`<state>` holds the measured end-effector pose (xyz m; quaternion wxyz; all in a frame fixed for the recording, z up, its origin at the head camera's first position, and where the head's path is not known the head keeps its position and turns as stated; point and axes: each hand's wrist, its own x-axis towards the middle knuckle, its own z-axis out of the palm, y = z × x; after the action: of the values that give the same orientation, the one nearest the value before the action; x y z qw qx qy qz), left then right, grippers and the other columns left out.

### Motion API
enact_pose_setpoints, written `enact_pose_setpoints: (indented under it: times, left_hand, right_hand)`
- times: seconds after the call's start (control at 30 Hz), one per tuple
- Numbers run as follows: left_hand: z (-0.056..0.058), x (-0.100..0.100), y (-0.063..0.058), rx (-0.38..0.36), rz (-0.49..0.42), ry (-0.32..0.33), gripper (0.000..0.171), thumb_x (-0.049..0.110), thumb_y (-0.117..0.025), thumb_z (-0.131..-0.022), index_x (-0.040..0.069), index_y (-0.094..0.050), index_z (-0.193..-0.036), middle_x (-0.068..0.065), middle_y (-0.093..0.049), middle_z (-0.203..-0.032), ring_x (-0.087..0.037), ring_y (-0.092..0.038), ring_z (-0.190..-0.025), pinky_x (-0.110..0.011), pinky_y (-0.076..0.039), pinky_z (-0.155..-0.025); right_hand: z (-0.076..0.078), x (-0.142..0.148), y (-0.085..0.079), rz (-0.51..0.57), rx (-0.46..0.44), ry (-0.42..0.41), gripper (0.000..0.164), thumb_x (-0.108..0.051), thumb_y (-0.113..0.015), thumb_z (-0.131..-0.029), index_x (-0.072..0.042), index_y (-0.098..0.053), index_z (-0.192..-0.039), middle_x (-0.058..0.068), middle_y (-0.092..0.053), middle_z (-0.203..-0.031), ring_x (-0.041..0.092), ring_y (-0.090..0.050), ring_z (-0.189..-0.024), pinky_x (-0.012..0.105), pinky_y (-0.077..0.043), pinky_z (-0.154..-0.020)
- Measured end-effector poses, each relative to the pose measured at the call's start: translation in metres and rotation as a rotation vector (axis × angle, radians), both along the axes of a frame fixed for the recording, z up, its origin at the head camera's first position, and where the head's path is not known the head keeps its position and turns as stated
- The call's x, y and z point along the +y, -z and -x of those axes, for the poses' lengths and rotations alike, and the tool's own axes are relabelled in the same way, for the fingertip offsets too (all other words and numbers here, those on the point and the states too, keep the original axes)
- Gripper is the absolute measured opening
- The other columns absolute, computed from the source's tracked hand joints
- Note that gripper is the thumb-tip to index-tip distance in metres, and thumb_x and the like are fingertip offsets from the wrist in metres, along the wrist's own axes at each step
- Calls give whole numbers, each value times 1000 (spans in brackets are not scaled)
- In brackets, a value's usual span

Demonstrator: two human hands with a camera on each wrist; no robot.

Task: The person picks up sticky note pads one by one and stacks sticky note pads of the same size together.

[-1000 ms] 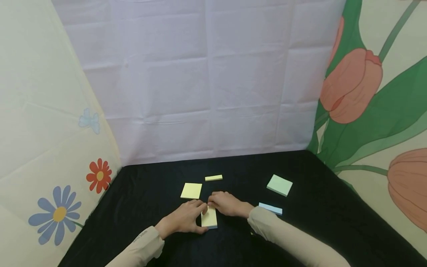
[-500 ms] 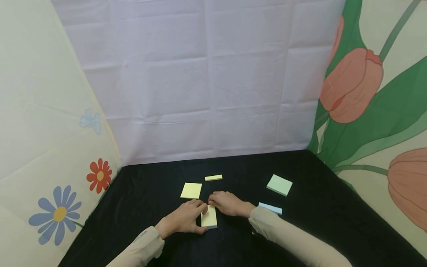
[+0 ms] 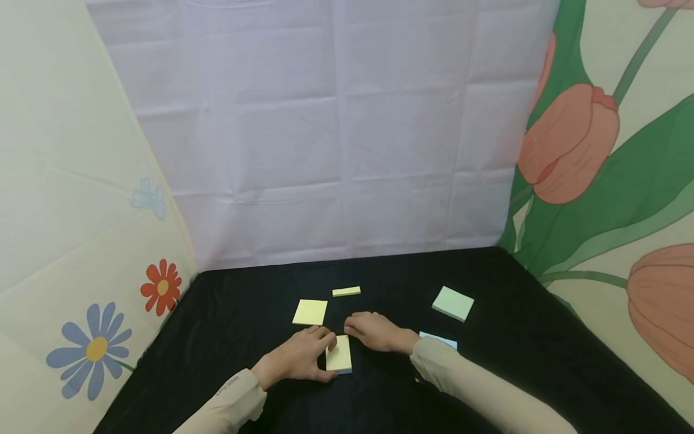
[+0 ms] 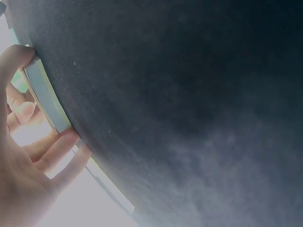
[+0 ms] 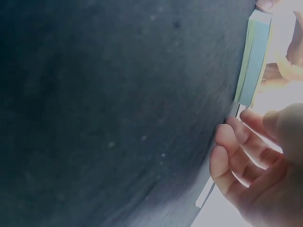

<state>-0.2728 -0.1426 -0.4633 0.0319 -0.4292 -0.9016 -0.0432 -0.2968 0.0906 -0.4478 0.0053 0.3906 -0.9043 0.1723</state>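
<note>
A stack of sticky note pads [image 3: 341,356] lies on the black cloth, pale yellow on top. Blue and green-yellow layers show along its side [image 5: 256,59] in the right wrist view. My left hand [image 3: 302,354] grips this stack by opposite edges, thumb at the near end and fingers at the far end; the left wrist view shows the stack [image 4: 46,94] between thumb and fingers. Just past the stack's far right corner is my right hand [image 3: 378,333], its fingers loosely bent and holding nothing. A small gap separates it from the stack.
A square yellow pad [image 3: 310,312] lies beyond the left hand, with a narrow yellow pad [image 3: 346,291] farther back. To the right are a green pad [image 3: 453,303] and a narrow blue pad [image 3: 438,339], partly behind the right sleeve [image 3: 441,364]. A white sheet [image 3: 347,150] hangs behind the table.
My right hand has drawn slightly to the right, away from the stack's far edge. The left hand keeps its grip in place. The head view has tilted up very slightly.
</note>
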Motion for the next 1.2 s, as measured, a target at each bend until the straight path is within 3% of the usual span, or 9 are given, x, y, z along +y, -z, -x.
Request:
enact_pose_setpoints:
  times: [0.4,0.7,1.2]
  left_hand:
    - [-2,0,-4,-66,1,-18,52,73,-57,-84,25,-50,-105,4,-53,-114,-10,-49,-92,-31,-45,-80]
    - [0,2,-3,-91,-69,-28,44,68,-38,-96,26,-51,-99,5,-56,-109,-10,-51,-88,-31,-45,-76]
    - [5,3,-6,-169,-82,-74,44,66,-38,-97,24,-52,-104,11,-51,-93,-8,-47,-77,-29,-43,-70]
  right_hand:
    - [0,11,-2,6,-22,-3,14,-19,-54,-103,-16,-67,-99,-10,-55,-85,3,-49,-71,25,-45,-66]
    - [-2,19,-2,28,-18,-32,14,-20,-54,-103,-15,-67,-101,-10,-57,-89,3,-52,-76,27,-48,-71]
    - [-4,28,-8,40,2,-60,17,-22,-54,-103,-13,-69,-102,-11,-56,-88,2,-51,-73,25,-47,-67]
